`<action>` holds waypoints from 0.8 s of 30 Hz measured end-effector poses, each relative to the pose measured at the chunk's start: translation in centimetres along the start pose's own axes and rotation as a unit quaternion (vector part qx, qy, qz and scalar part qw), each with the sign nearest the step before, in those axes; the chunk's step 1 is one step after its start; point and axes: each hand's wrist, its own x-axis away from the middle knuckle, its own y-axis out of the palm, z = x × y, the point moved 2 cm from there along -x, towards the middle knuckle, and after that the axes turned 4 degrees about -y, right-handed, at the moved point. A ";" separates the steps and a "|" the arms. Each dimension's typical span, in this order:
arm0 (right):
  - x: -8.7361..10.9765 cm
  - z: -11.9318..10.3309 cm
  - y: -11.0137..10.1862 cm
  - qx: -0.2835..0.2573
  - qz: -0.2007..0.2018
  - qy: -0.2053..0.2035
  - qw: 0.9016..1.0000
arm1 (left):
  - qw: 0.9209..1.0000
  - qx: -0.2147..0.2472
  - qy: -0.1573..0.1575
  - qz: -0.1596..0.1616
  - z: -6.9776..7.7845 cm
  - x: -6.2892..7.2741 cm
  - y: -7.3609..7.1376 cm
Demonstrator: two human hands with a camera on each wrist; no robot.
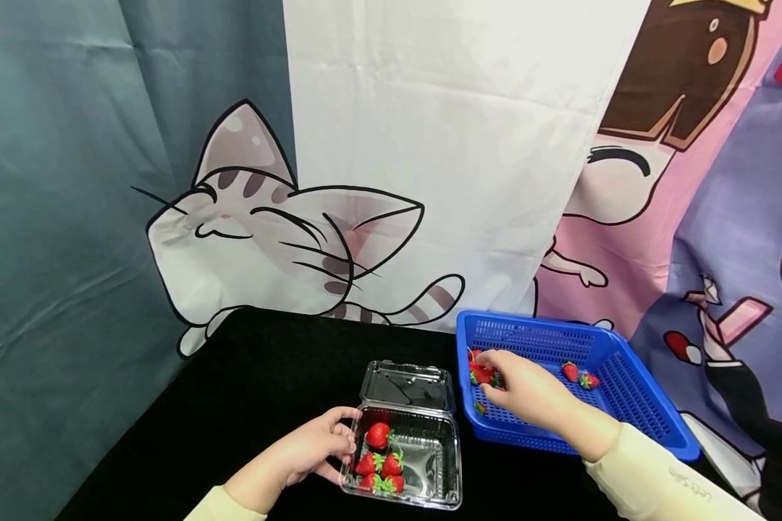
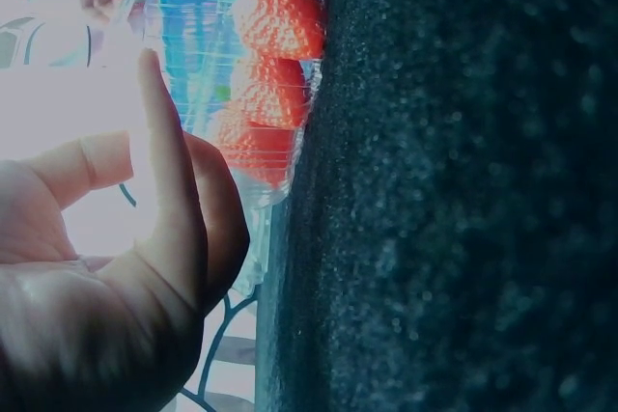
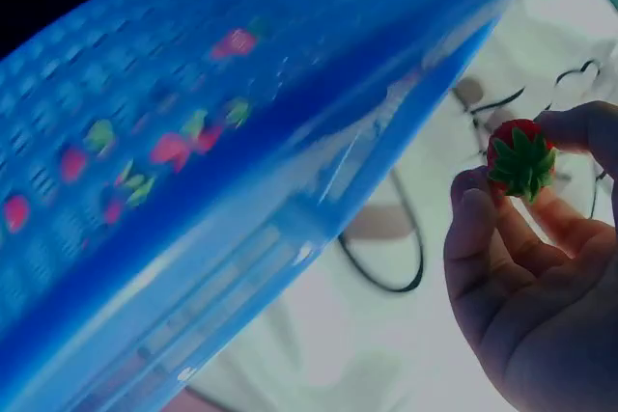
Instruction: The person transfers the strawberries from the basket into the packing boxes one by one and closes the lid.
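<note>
A clear plastic clamshell box (image 1: 430, 463) lies with its lid (image 1: 407, 387) folded back. Several strawberries (image 1: 379, 435) sit in its left half; the left wrist view shows some strawberries (image 2: 280, 12) through the wall. My left hand (image 1: 313, 449) holds the box by its left side, fingers at the rim. Over the left part of a blue plastic basket (image 1: 534, 438) is my right hand (image 1: 528, 387). In the right wrist view, the right hand (image 3: 541, 287) pinches one strawberry (image 3: 521, 161), green leaves facing the camera, above the basket rim.
More strawberries lie in the basket: a group at its left end (image 1: 481, 375) and two strawberries (image 1: 580, 376) toward the back right. Black cloth (image 1: 280, 362) covers the table. Printed curtains (image 1: 482, 145) hang right behind it. The basket stands to the right of the box.
</note>
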 end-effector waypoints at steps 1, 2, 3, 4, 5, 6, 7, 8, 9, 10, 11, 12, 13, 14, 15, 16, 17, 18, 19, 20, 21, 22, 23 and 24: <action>-0.1 -0.6 0.2 0.003 0.005 -0.010 1.000 | 1.000 0.000 0.000 0.001 0.0 0.0 0.0; -0.2 -1.1 0.5 0.008 0.012 -0.018 1.000 | 1.000 0.000 0.000 0.001 0.0 0.0 0.0; -0.3 -1.7 0.8 0.013 0.020 -0.025 0.999 | 1.000 -0.001 0.001 0.001 0.1 -0.1 0.0; -0.4 -2.2 1.1 0.019 0.026 -0.034 0.999 | 1.000 -0.001 0.001 0.000 0.1 -0.1 0.0; -0.4 -2.8 1.3 0.022 0.031 -0.042 0.998 | 1.000 -0.002 0.002 0.000 0.1 -0.1 -0.1; -0.5 -3.3 1.6 0.027 0.036 -0.054 0.998 | 1.000 -0.002 0.003 0.000 0.1 -0.1 -0.1; -0.6 -3.8 2.0 0.027 0.040 -0.066 0.997 | 1.000 -0.002 0.004 -0.001 0.1 -0.1 -0.1; -0.7 -4.3 2.3 0.028 0.041 -0.077 0.996 | 1.000 -0.002 0.004 -0.001 0.1 -0.1 -0.1; -0.8 -4.8 2.7 0.028 0.039 -0.087 0.995 | 1.000 -0.002 0.004 -0.001 0.1 -0.1 -0.1; -0.9 -5.2 3.1 0.027 0.035 -0.098 0.994 | 1.000 -0.001 0.003 -0.001 0.1 -0.1 -0.1; -0.9 -5.7 3.5 0.026 0.030 -0.108 0.993 | 1.000 -0.001 0.002 -0.001 0.1 -0.1 -0.2; -1.0 -6.0 4.0 0.027 0.025 -0.118 0.992 | 1.000 -0.001 0.002 0.000 0.1 -0.1 -0.1; -1.0 -6.4 4.4 0.026 0.018 -0.123 0.992 | 1.000 -0.001 0.001 -0.001 0.1 0.0 -0.1; -1.0 -6.7 4.8 0.026 0.009 -0.126 0.992 | 1.000 0.000 0.000 -0.001 0.0 0.0 -0.1; -1.1 -6.9 5.3 0.027 0.000 -0.129 0.991 | 1.000 0.000 -0.001 -0.001 0.0 0.0 -0.1; -1.2 -7.2 5.7 0.028 -0.007 -0.132 0.991 | 1.000 0.000 -0.001 -0.001 0.0 0.0 -0.1; -1.3 -7.4 6.1 0.031 -0.014 -0.133 0.990 | 1.000 0.000 -0.001 -0.001 0.0 0.0 -0.1; -1.3 -7.6 6.5 0.037 -0.017 -0.137 0.990 | 1.000 0.000 0.000 -0.001 0.0 0.0 -0.1; -1.4 -7.8 6.8 0.043 -0.018 -0.140 0.989 | 1.000 0.001 0.001 -0.001 0.0 0.0 -0.1; -1.4 -7.9 7.2 0.050 -0.020 -0.143 0.988 | 1.000 0.002 0.002 -0.001 0.0 0.0 -0.1; -1.5 -8.1 7.6 0.056 -0.019 -0.146 0.988 | 1.000 0.002 0.004 -0.001 0.0 0.0 -0.2; -1.5 -8.2 7.9 0.063 -0.018 -0.149 0.987 | 1.000 0.002 0.005 -0.001 0.0 0.0 -0.2; -1.6 -8.3 8.3 0.071 -0.018 -0.150 0.986 | 1.000 0.002 0.006 -0.001 0.0 0.0 -0.2; -1.6 -8.3 8.6 0.076 -0.017 -0.152 0.985 | 1.000 0.003 0.007 -0.002 0.0 0.1 -0.2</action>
